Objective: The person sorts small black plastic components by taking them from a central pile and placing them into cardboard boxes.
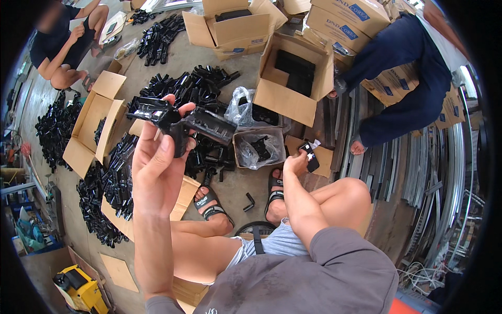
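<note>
My left hand point(159, 152) is raised in the middle left, its fingers closed around a glossy black plastic fitting point(180, 123) with arms sticking out to both sides. Behind it a heap of similar black parts point(193, 83) lies on the floor. Lower on the right, my right hand point(296, 163) grips a small flat black object point(309, 157) with a white patch, above a piece of cardboard point(324, 161). Its exact kind I cannot make out. Beside that hand stands a small box point(238, 152) lined with clear plastic, with black pieces point(260, 149) inside.
Open cardboard boxes point(287, 102) stand ahead and at the left. More black parts point(55, 123) are piled on the left. At the right, a person in dark trousers point(402, 78) is near long metal strips point(418, 172). Another person point(65, 47) sits far left. A bent black piece point(249, 202) lies between my feet.
</note>
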Motion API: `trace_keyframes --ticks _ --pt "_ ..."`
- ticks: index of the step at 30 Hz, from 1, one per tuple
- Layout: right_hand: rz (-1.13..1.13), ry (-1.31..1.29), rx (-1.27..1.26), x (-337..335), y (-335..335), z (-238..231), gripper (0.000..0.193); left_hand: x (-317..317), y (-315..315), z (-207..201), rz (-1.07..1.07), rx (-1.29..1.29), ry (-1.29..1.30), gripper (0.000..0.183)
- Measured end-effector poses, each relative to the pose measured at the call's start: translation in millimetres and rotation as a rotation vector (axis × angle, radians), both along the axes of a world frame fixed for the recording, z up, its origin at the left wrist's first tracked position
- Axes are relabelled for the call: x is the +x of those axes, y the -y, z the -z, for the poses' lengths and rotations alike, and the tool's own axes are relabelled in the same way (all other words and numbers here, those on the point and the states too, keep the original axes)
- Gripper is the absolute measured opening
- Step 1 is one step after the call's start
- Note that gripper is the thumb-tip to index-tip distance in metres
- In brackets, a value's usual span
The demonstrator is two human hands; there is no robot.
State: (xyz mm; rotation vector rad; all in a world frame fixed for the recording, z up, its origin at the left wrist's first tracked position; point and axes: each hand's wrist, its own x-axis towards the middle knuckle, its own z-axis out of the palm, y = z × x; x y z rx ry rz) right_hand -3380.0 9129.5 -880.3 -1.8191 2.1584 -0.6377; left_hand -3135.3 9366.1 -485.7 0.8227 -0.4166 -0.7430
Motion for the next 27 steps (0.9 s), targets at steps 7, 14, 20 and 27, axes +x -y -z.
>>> trace_keyframes --ticks 7,14,20,27 --pt "-0.077 -0.174 0.476 -11.7 -26.5 6.5 0.051 0.9 0.0 1.7 -0.032 0.21 0.123 0.055" --pt "-0.387 -0.562 0.306 -10.2 -18.6 6.7 0.024 -1.6 -2.1 2.0 -0.108 0.366 0.337 0.043" --pt "-0.327 -0.489 0.283 -17.4 -15.7 14.2 0.024 -2.6 -3.7 2.8 -0.049 0.337 0.451 0.04" --pt "-0.039 0.037 -0.05 13.5 -21.9 -46.4 0.041 -5.3 1.7 -2.1 -0.104 0.196 0.332 0.053"
